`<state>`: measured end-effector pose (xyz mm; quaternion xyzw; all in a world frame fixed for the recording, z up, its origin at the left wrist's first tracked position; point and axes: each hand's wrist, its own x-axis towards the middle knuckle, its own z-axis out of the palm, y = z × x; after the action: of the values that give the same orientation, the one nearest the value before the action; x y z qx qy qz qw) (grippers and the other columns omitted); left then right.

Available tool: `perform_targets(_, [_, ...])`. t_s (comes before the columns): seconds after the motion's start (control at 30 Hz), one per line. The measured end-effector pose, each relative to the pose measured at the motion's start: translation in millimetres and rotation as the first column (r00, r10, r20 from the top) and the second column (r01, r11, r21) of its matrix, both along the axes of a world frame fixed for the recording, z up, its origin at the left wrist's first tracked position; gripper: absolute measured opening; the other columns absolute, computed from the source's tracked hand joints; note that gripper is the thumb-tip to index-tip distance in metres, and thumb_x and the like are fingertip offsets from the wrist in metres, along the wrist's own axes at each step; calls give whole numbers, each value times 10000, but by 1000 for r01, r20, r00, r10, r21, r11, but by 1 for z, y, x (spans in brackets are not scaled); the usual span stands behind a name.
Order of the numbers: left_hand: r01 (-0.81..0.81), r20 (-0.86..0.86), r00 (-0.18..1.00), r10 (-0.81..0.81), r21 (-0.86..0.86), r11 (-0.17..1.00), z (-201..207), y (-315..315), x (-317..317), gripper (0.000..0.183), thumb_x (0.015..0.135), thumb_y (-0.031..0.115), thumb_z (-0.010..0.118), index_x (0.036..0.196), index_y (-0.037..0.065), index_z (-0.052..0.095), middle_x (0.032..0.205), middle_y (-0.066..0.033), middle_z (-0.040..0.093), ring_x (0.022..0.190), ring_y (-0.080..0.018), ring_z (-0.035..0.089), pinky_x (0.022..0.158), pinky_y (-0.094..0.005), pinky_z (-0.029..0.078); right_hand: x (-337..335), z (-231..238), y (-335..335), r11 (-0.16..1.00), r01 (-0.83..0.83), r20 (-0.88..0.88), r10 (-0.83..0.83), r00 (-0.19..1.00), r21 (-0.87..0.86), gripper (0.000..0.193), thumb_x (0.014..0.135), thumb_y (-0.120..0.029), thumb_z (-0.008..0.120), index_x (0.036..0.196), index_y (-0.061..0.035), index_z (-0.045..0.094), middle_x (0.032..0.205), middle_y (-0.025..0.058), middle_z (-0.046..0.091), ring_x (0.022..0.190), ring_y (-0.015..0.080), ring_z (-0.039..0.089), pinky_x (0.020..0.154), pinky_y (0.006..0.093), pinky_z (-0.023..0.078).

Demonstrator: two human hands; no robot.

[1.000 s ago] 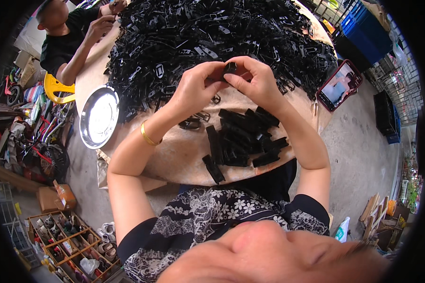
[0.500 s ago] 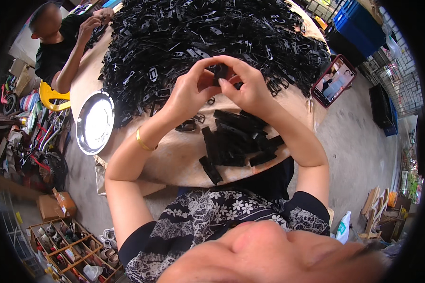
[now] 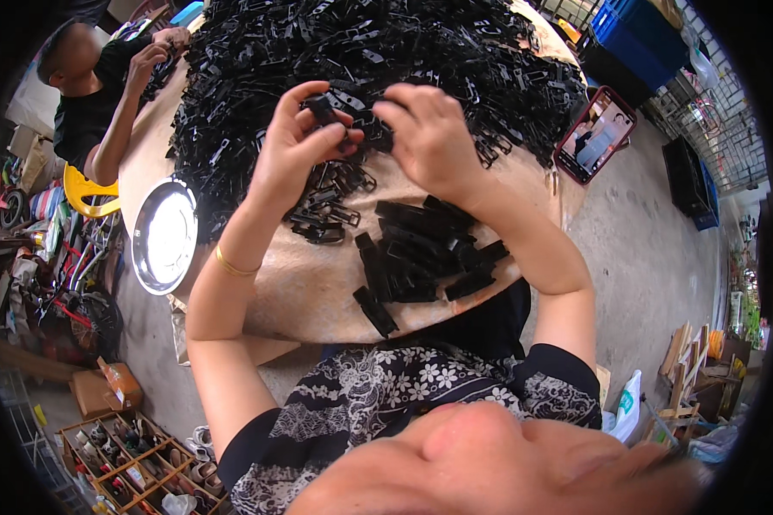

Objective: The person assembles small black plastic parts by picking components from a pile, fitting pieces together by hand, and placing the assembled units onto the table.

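My left hand pinches a small black plastic part between thumb and fingers, held above the near edge of a big pile of black pieces. To its right, apart from it, my right hand is raised with bent fingers toward the pile; whatever its fingertips hold is hidden. Below my left hand lie several small black frame-like clips on the tabletop. Nearer to me, a loose group of longer black plastic pieces rests on the table.
The round table has a pale cover. A shiny metal tray stands at its left edge, a phone at its right. Across on the left, a person handles pieces beside a yellow stool. Blue crates stand at far right.
My hands, together over the pile before, have moved apart. The left has gone left with the black part; the right is turned over, its fingers bent toward the pile.
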<state>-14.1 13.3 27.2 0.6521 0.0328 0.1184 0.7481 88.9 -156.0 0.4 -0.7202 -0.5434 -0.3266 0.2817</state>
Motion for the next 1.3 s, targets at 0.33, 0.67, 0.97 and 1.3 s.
perform_targets(0.33, [-72, -46, 996, 77, 99, 992, -13, 15, 6, 254, 874, 68, 545, 1106, -1, 470, 979, -111, 593, 860, -138, 603, 820, -287, 507, -14, -28, 11, 930, -210, -342, 99, 934, -303, 150, 717, -200, 632, 769, -64, 595, 763, 90, 585, 748, 277, 599, 659, 378, 486])
perform_targets(0.67, [-96, -36, 994, 102, 141, 985, -28, -2, 8, 224, 819, -17, 551, 1033, -41, 491, 916, -89, 588, 809, -128, 604, 756, -241, 514, 7, 3, -3, 949, -87, -898, 316, 308, 304, 191, 826, -195, 648, 826, -5, 670, 636, 7, 613, 547, 46, 520, 494, 185, 420])
perform_targets(0.97, [-411, 254, 907, 337, 350, 842, -29, -4, 11, 270, 838, -29, 537, 1108, -42, 529, 941, -79, 621, 819, -95, 596, 741, -212, 485, 12, -3, -1, 929, -10, -892, 357, 276, 369, 173, 803, -148, 673, 892, -1, 675, 708, 17, 645, 574, 36, 529, 519, 181, 439])
perform_targets(1.3, [-176, 114, 980, 162, 121, 977, -29, -26, 3, 298, 889, -9, 461, 1182, -53, 480, 1005, -100, 600, 885, -121, 595, 811, -242, 494, -5, 0, 1, 959, -89, -902, 283, 326, 269, 186, 858, -152, 601, 921, 10, 667, 767, 23, 653, 563, 30, 505, 519, 170, 417])
